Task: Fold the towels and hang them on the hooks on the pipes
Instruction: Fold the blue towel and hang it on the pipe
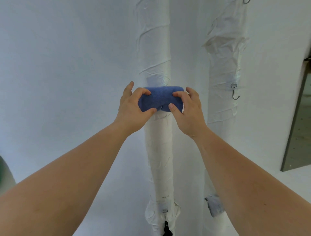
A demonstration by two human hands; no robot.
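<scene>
A folded blue towel (161,98) sits against the left white-wrapped pipe (159,151) at chest height. My left hand (133,110) grips its left end, thumb under and fingers over the top. My right hand (188,109) grips its right end the same way. A small glint of metal shows at the towel's lower edge between my thumbs; the hook there is otherwise hidden by the towel. A bare metal hook (235,94) hangs from a taped clip on the right pipe (224,70).
Lower on the left pipe another clip (165,210) holds something dark (167,230) at the frame's bottom. A grey tape patch (214,205) sits low on the right pipe. Another hook (246,1) shows at the top right. White wall behind; a grey doorway edge (296,128) at right.
</scene>
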